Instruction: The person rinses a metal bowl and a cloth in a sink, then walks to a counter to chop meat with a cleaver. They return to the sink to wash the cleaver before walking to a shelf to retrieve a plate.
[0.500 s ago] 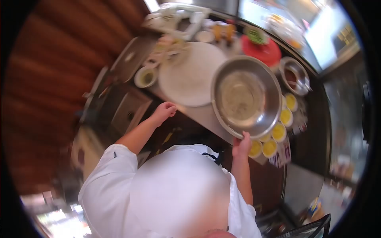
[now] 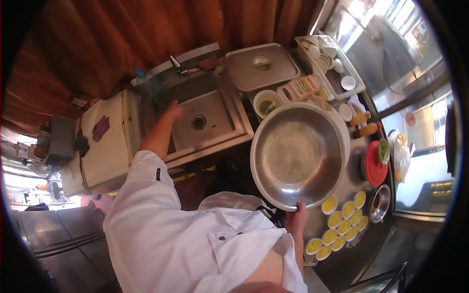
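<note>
Over the tabletop (image 2: 355,177), the right hand (image 2: 297,218) grips the near rim of a big steel bowl (image 2: 298,156), which hangs tilted beside small cups (image 2: 343,220) of yellow filling. The left hand (image 2: 173,110) reaches over the sink (image 2: 221,117); it is too blurred to tell how its fingers are spread.

A large, round stainless-steel bowl (image 2: 298,154), shiny and empty but for a faint smear, sits open side up over the table (image 2: 349,188) edge, its near rim gripped by the right hand (image 2: 297,218). A steel sink (image 2: 215,127) lies just left.
</note>
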The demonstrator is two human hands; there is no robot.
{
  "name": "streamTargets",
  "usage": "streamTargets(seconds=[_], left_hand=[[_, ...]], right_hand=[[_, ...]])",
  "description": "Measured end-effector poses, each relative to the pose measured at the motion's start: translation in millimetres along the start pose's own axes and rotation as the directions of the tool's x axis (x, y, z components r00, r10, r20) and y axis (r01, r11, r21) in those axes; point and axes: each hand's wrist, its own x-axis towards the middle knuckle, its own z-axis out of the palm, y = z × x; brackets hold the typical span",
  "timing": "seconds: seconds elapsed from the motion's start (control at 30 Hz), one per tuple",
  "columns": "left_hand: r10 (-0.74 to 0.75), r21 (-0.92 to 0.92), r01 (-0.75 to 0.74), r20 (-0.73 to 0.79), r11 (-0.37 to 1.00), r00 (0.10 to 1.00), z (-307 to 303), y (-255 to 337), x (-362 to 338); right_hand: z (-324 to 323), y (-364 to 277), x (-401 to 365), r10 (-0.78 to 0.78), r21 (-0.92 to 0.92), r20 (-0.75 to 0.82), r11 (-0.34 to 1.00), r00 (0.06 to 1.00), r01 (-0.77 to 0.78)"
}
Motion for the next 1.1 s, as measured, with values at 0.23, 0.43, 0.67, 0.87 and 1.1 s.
streamTargets(seconds=[0.23, 0.43, 0.67, 0.87, 1.1], left_hand=[[0.293, -0.302, -0.335, -0.175, 0.893, 0.94, -11, 92, 177], [0.36, -0.374, -0.319, 0.043, 0.871, 0.932, 79, -7, 185], [0.04, -0.791, 0.393, 0.463, 0.468, 0.885, 70, 10, 100], [-0.019, -0.79, 0.399, 0.442, 0.466, 0.897, 83, 61, 101], [0.79, 0.309, -0.764, 0.061, 0.566, 0.61, 54, 74, 110]], right_hand=[[157, 27, 9, -0.013, -0.088, -0.167, 0.996, 0.986, -0.001], [217, 44, 15, 0.163, -0.188, -0.124, 0.965, 0.979, -0.185], [291, 46, 13, 0.028, -0.284, -0.168, 0.956, 0.985, -0.075], [287, 35, 22, -0.071, -0.356, -0.044, 0.933, 0.996, 0.051], [286, 23, 38, -0.075, -0.348, 0.088, 0.932, 0.993, 0.101]])
